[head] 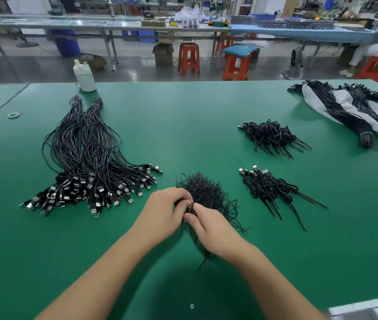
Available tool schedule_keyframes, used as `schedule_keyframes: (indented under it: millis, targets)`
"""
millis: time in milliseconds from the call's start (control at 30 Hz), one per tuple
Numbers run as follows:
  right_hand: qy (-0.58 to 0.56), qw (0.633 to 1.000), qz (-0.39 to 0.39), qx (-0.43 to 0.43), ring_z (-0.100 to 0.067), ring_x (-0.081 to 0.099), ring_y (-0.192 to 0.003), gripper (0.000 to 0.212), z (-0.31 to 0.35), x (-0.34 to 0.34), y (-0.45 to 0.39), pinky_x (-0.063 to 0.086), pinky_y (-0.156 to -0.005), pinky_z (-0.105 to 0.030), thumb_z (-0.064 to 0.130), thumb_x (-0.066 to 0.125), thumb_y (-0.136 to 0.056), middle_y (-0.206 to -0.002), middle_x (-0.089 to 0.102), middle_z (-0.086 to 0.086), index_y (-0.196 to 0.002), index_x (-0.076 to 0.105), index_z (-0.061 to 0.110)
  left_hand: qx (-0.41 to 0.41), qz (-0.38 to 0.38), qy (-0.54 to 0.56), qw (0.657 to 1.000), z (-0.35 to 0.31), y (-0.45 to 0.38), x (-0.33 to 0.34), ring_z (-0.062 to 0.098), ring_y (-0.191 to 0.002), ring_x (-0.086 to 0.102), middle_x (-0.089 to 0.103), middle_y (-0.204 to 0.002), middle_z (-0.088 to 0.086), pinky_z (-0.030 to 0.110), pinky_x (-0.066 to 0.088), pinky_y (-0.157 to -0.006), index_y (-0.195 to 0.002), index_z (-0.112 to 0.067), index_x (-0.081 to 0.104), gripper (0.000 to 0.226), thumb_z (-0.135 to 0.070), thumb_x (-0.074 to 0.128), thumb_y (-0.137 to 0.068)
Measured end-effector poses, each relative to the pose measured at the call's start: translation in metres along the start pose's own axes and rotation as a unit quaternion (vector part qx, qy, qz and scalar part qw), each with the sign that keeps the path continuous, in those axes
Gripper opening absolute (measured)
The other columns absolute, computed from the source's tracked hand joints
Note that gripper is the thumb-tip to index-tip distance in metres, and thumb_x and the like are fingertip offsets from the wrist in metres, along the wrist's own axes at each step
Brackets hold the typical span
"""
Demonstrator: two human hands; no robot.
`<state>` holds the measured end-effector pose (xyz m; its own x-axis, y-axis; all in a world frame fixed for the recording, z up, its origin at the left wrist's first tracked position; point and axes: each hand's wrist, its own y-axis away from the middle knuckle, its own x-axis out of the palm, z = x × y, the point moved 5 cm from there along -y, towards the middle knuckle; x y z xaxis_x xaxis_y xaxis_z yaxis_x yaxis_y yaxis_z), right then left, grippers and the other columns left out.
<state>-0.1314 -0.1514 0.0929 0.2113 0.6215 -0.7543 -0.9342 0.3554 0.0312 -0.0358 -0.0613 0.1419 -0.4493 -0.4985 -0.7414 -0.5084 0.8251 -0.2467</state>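
Head view, left hand [163, 212], right hand [210, 228] gripping cable [190, 208]

Thin black cable [190, 208] — bunched, front centre, tail trailing.

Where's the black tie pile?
In head view the tie pile sits mid-table just beyond left hand and right hand, between USB cable bundles and coiled cables.

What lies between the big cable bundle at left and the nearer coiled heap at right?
A pile of short black ties, seen in the head view.
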Motion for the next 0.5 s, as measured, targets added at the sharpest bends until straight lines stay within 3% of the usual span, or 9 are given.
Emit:
schedule_keyframes:
  millis: [100, 233, 333, 433, 500]
  targets:
    - [0.115, 0.992, -0.039, -0.025, -0.033, 0.060, -0.082, 0.029, 0.006, -0.004, 0.003, 0.045, -0.071, -0.043, 0.042, 0.037, -0.105, -0.087, 0.064, -0.005, -0.094, 0.047, 0.017, -0.061, 0.001, 0.032, 0.998, 0.004, -0.001, 0.002, -0.008, -0.076, 0.057, 0.066, -0.076, -0.022, 0.003, 0.036, -0.070, -0.082, -0.029, 0.070, 0.016, -0.017, 0.065, -0.091]
    - [0.193, 0.977, -0.054, -0.076, -0.031, 0.061, -0.080, 0.032, 0.012, -0.008, 0.007, 0.037, -0.066, -0.040, 0.042, 0.032, -0.106, -0.089, 0.065, -0.002, -0.101, 0.052, 0.017, -0.103, 0.036, 0.043, 0.993, 0.010, -0.005, 0.005, -0.013, -0.070, 0.055, 0.064, -0.067, -0.024, 0.004, 0.035, -0.061, -0.076, -0.034, 0.069, 0.020, -0.021, 0.066, -0.090]
    - [0.237, 0.967, -0.037, -0.090, -0.034, 0.062, -0.074, 0.035, 0.012, -0.005, 0.007, 0.031, -0.062, -0.039, 0.042, 0.028, -0.107, -0.083, 0.066, -0.005, -0.100, 0.051, 0.017, -0.078, 0.046, 0.029, 0.995, 0.008, -0.005, 0.008, -0.005, -0.078, 0.057, 0.066, -0.077, -0.019, 0.013, 0.041, -0.072, -0.081, -0.031, 0.071, 0.017, -0.017, 0.067, -0.089]
    - [0.263, 0.960, -0.027, -0.094, -0.034, 0.062, -0.071, 0.039, 0.010, -0.002, 0.006, 0.031, -0.061, -0.040, 0.042, 0.023, -0.107, -0.081, 0.067, -0.007, -0.101, 0.051, 0.016, -0.058, 0.005, -0.012, 0.998, 0.007, -0.006, 0.009, 0.008, -0.087, 0.060, 0.066, -0.093, -0.008, 0.026, 0.045, -0.086, -0.085, -0.020, 0.073, 0.003, -0.020, 0.071, -0.087]
    - [0.270, 0.958, -0.030, -0.094, -0.033, 0.062, -0.068, 0.039, 0.008, 0.000, 0.004, 0.032, -0.060, -0.039, 0.043, 0.021, -0.107, -0.078, 0.066, -0.006, -0.096, 0.048, 0.018, -0.057, -0.015, -0.046, 0.997, 0.008, -0.006, 0.010, 0.013, -0.095, 0.062, 0.068, -0.103, -0.004, 0.026, 0.044, -0.090, -0.083, -0.013, 0.075, 0.018, -0.027, 0.068, -0.092]
